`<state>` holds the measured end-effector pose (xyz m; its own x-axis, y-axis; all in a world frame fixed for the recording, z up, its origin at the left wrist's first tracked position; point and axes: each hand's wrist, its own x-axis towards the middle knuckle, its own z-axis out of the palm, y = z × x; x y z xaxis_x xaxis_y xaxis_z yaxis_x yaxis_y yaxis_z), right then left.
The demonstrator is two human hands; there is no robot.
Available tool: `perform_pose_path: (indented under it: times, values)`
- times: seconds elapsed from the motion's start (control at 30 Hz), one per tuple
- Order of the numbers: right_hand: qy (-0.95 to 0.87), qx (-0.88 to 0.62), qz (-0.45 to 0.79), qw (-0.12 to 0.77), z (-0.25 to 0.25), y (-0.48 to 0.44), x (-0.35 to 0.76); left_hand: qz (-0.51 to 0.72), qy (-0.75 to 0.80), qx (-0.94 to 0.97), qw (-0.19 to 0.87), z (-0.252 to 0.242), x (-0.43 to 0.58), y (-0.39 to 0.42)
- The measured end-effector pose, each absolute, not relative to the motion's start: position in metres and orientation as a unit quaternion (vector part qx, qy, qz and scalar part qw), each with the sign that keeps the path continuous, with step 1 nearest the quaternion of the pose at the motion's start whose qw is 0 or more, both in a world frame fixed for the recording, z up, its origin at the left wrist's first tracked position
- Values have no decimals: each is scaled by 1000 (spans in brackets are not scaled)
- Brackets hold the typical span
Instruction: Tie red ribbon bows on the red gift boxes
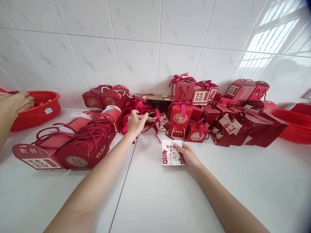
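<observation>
My left hand (pixel 136 122) reaches into a heap of red ribbons (pixel 134 108) by the wall, its fingers curled among the strands. What they grip, if anything, is hidden. My right hand (pixel 188 156) holds a small white and red box (pixel 172 152) printed with a couple and red characters, resting on the white surface (pixel 155 194). Just behind that box stand red gift boxes with ribbon bows (pixel 180 118).
Red gift bags with rope handles (pixel 73 145) lie at the left. More red boxes and bags (pixel 233 113) pile up at the right by the tiled wall. Another person's hand (pixel 14 103) reaches toward a red basin (pixel 40 113) at far left. A second red basin (pixel 295 124) sits far right.
</observation>
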<state>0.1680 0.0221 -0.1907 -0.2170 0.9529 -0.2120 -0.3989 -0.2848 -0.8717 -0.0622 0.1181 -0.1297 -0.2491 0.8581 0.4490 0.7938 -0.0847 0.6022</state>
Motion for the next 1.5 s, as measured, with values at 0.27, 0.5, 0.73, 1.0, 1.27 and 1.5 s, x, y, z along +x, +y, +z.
perform_pose_path:
  times: [0.27,0.5,0.73,1.0,1.27,1.5]
  values:
    - [-274,-391,735,481,-184,26,180,537,491,685,-24,-60,-72,78]
    - [-224,-340,745,528,-179,28,186,571,370,728,-85,-34,-57,30]
    - [-252,-290,710,590,-180,31,193,190,470,862,23,-33,-57,15]
    - [-394,-300,666,558,-178,15,176,44,425,892,146,-48,-46,18]
    - [-557,-350,523,541,-183,13,167,227,421,836,270,-68,-21,31]
    - [-521,-357,535,562,-189,16,163,335,372,746,439,-95,-8,67]
